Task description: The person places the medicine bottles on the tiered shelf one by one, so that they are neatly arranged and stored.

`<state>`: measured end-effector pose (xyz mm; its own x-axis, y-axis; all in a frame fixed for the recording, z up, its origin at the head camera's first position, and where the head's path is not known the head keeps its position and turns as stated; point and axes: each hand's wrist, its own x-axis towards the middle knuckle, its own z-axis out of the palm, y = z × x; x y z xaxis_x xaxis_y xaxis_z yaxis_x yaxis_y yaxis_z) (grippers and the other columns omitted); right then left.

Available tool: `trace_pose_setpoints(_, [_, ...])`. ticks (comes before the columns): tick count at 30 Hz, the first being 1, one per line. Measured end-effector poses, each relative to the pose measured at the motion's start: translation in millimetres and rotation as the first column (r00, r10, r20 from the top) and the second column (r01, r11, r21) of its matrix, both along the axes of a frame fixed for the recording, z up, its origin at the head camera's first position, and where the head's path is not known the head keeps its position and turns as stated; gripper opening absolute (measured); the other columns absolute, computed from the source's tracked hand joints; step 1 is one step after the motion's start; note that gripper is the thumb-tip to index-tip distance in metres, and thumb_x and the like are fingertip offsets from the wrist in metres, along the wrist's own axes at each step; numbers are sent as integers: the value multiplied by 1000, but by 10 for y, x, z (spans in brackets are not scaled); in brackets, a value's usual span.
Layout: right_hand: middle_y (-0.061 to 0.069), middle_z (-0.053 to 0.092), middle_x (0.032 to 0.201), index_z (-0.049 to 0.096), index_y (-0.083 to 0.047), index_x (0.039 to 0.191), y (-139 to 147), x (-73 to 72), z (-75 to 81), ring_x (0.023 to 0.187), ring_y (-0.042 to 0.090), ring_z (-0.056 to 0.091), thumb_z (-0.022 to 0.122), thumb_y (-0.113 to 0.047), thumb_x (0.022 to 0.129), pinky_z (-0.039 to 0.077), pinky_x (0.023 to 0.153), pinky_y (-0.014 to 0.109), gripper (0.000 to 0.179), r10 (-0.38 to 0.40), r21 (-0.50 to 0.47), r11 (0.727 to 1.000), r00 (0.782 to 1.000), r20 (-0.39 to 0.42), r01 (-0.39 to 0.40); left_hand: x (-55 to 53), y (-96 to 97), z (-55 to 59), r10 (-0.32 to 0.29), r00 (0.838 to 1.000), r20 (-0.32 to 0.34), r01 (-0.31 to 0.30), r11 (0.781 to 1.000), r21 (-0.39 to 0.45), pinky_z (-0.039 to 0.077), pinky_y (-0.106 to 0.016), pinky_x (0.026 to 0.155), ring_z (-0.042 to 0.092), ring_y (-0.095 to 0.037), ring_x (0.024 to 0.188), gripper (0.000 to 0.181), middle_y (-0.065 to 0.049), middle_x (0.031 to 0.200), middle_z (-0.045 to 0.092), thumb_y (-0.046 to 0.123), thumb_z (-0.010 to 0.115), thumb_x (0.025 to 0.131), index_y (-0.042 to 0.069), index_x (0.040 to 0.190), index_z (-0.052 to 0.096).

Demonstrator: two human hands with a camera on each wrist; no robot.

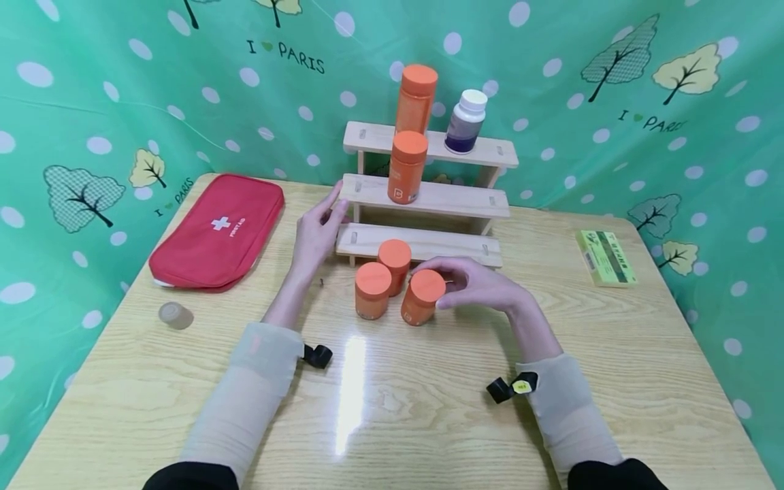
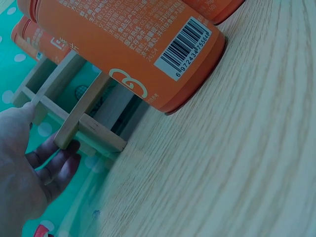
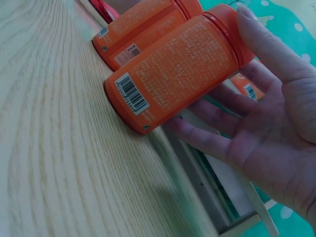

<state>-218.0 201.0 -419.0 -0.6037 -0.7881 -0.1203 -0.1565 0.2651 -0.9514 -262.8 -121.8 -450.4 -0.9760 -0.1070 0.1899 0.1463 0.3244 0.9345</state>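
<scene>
A three-tier wooden rack (image 1: 422, 245) stands at the back of the table. My left hand (image 1: 315, 235) holds its left end; in the left wrist view, the thumb and fingertips of the left hand (image 2: 29, 163) meet its planks. In front of the rack, my right hand (image 1: 474, 286) grips an orange supplement bottle (image 1: 421, 303), thumb by its lid and fingers behind it, as the right wrist view shows on the bottle (image 3: 168, 74). Two more orange bottles, a front one (image 1: 371, 296) and a rear one (image 1: 395, 262), stand upright just left of it.
On the rack stand an orange bottle (image 1: 407, 170) on the middle tier, with a taller orange bottle (image 1: 416, 102) and a white-capped bottle (image 1: 465, 122) on top. A red first-aid pouch (image 1: 217, 235) and small grey cap (image 1: 175, 315) lie left; a green-yellow box (image 1: 606, 258) lies right.
</scene>
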Motion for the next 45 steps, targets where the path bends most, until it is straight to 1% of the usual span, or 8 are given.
trace_pose_setpoints(8, [0,67,133,61,-8,139,20,11,-18,121,16,63,81,-6,86,54,101,29,56,-22,-32,999,999,-23,22,23,5,-21,5,1000,5,-5,1000,9,48,-45,107,73,-34,105,49,-16,127,73,54,54,103,43,151,48])
trace_pose_setpoints(12, [-4,69,130,60,-5,139,57,8,-6,119,14,64,80,-4,87,54,99,28,56,-48,-49,998,998,-50,45,27,2,-28,7,1000,5,-7,1000,6,49,-44,107,74,-32,105,49,-12,137,69,54,54,103,43,151,48])
trace_pose_setpoints(18, [-6,68,131,59,-3,140,138,-2,85,119,13,63,76,-2,90,51,102,26,54,-94,-86,993,988,-120,84,-6,21,-7,-1,1000,-1,1,1000,6,49,-42,102,73,-30,105,53,-8,146,63,57,53,103,40,153,47])
trace_pose_setpoints(24, [-2,68,132,59,-5,140,249,6,176,118,17,63,74,4,89,52,99,27,55,-143,-134,984,975,-168,121,-54,70,-20,-15,1000,-16,15,1000,8,50,-38,99,74,-27,103,49,-3,147,63,56,53,103,45,150,47])
trace_pose_setpoints(27, [-1,69,129,59,-7,141,285,-5,215,114,17,64,72,4,90,52,96,27,54,-184,-133,978,969,-163,163,-55,73,-24,-8,1000,-21,8,1000,10,49,-33,93,73,-25,101,50,-7,138,69,56,53,103,43,151,48])
trace_pose_setpoints(34, [-6,67,128,58,-8,141,325,-108,400,112,15,62,69,-2,95,50,95,25,49,-262,-100,964,949,-177,247,-24,30,-17,9,1000,-10,-9,1000,5,47,-31,92,73,-25,102,50,-2,144,66,56,54,103,44,151,48])
trace_pose_setpoints(40, [-4,67,127,59,-7,140,342,-263,604,110,14,62,66,1,96,51,96,22,45,-290,-186,949,938,-190,255,-25,10,-28,14,1000,-8,-14,1000,9,49,-39,100,71,-27,103,51,-6,139,69,58,54,102,43,151,48])
trace_pose_setpoints(45, [1,69,122,61,-9,139,354,-387,779,104,18,64,67,-1,96,54,88,24,44,-353,-185,931,909,-222,316,-21,9,-24,15,1000,-3,-15,1000,5,48,-42,104,71,-27,104,51,-6,142,67,58,54,102,43,151,48])
